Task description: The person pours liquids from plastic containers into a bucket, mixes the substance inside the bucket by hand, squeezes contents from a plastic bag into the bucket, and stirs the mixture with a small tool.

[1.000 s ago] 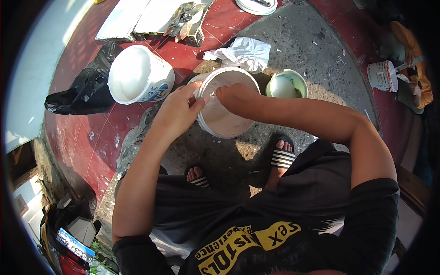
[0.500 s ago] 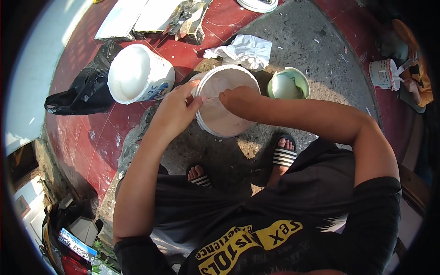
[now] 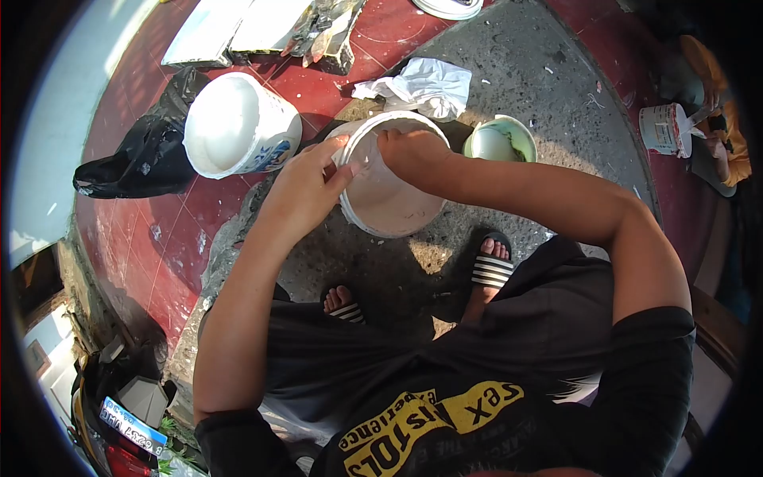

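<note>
A round white bucket (image 3: pixel 397 215) stands on the concrete in front of my feet, its inside coated with a pale, wet-looking layer. My left hand (image 3: pixel 311 184) grips the bucket's left rim, thumb inside and fingers over the outside. Reaching over the opening from the right, my right hand (image 3: pixel 417 157) is closed inside the bucket near its far wall. Whatever its curled fingers hold is hidden beneath them. Just right of the bucket sits a smaller pale green container (image 3: pixel 499 141).
A large white pail (image 3: pixel 226 127) stands at left, beside a black plastic bag (image 3: pixel 135 163). Beyond the bucket lies a crumpled white cloth (image 3: pixel 433 86). At far right another person's hand is near a small white tub (image 3: pixel 664 129). Red tiles (image 3: pixel 171 238) border the concrete.
My right hand has shifted slightly away from me, toward the bucket's far wall, still closed. My left hand keeps its place on the rim.
</note>
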The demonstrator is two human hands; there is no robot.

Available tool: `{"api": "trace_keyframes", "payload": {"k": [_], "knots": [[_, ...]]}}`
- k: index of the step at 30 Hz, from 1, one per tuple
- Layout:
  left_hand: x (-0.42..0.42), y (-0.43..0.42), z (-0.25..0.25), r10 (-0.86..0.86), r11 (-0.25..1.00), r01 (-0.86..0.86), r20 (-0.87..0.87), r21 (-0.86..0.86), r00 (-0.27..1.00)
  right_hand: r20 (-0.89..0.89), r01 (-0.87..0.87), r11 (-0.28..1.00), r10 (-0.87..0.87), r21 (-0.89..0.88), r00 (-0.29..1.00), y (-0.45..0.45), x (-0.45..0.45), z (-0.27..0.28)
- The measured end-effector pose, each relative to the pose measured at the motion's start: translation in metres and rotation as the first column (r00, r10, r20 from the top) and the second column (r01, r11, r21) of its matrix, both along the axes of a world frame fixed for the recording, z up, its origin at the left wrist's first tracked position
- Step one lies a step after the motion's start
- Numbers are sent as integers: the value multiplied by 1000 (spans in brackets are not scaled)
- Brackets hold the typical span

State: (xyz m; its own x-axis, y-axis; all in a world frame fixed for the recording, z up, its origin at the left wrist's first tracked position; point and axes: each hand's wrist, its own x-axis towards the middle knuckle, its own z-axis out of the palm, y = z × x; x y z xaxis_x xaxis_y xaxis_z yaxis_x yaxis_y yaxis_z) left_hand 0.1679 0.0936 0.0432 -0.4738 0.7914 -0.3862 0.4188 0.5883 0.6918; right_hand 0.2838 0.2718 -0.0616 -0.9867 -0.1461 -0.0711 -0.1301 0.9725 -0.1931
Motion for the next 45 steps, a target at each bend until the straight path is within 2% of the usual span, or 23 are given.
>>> {"api": "trace_keyframes", "payload": {"k": [2, 4, 8, 10, 11, 13, 14, 16, 17, 20, 22, 26, 28, 29, 31, 32, 34, 36, 38, 40, 41, 44, 45], "knots": [[1, 1, -1, 17, 1000, -18, 38, 3, 999, -20, 27, 998, -26, 57, 999, -4, 1, -6], [-1, 0, -3, 23, 1000, -23, 27, -3, 999, 143, -87, 986, 107, -141, 984, -12, 8, -5], [-2, -3, -3, 49, 998, -49, 5, -25, 999, 186, -95, 982, 126, -165, 975, -5, 10, 5], [-2, 0, 0, 60, 997, -59, 17, -40, 998, -17, 23, 990, -26, -140, 1000, -3, 0, 2], [-2, 1, 2, 73, 996, -71, 24, -58, 997, -19, 27, 990, -30, -139, 999, -5, -3, 1], [0, 3, 3, 83, 996, -81, 56, -45, 995, -28, -104, 987, 102, -122, 994, -13, -6, -8], [0, 3, 3, 100, 995, -97, 89, -34, 991, -29, -104, 987, 101, -125, 994, -14, -4, -11], [-3, -2, -3, 75, 997, -74, 57, -19, 996, 75, -252, 958, 264, -136, 962, -13, 5, -15], [-5, -4, -6, 48, 999, -48, 25, -2, 999, 74, -259, 956, 270, -138, 960, -10, 8, -17], [-5, -4, -5, 24, 1000, -24, 20, 8, 1000, 91, -138, 986, 147, -95, 985, -3, 9, -9], [-1, 0, -1, 26, 1000, -26, 35, 4, 999, 39, 7, 989, -12, 145, 999, -6, 3, 4], [0, 1, -3, 20, 1000, -20, 48, -1, 999, 45, -86, 988, 81, 127, 996, -10, 7, -11], [0, -1, -6, 22, 1000, -22, 42, -5, 999, 164, -24, 985, 52, -170, 985, -16, 18, -6], [0, -2, -7, 22, 1000, -21, 37, -8, 999, 165, -25, 985, 53, -169, 985, -18, 17, -5], [-1, -2, -7, 25, 1000, -24, 36, -6, 999, 356, -1, 974, 83, -225, 931, -22, 11, -3], [-1, -1, -7, 27, 1000, -26, 36, -7, 999, 356, 1, 974, 81, -225, 931, -20, 9, -1], [1, 0, -4, 23, 1000, -23, 37, -12, 999, 173, 73, 948, -19, -310, 985, -12, 2, 10], [2, 2, 0, 20, 1000, -20, 37, -18, 999, 189, 100, 959, -50, -266, 981, -4, -3, 14], [4, 2, 4, 82, 996, -78, 123, -36, 989, 201, 124, 967, -79, -224, 976, -4, -2, 13], [2, 1, 3, 85, 996, -81, 125, -40, 989, 342, 15, 974, 66, -227, 937, -10, 7, 8], [1, 0, 3, 93, 995, -88, 130, -43, 987, 341, 18, 973, 62, -228, 938, -13, 7, 4], [1, 2, 3, 116, 993, -114, 95, -20, 989, 375, 30, 950, 94, -311, 922, -18, 0, -1], [1, 2, 2, 111, 994, -110, 95, -19, 989, 308, 104, 930, 10, -352, 951, -14, -6, -5]]}}
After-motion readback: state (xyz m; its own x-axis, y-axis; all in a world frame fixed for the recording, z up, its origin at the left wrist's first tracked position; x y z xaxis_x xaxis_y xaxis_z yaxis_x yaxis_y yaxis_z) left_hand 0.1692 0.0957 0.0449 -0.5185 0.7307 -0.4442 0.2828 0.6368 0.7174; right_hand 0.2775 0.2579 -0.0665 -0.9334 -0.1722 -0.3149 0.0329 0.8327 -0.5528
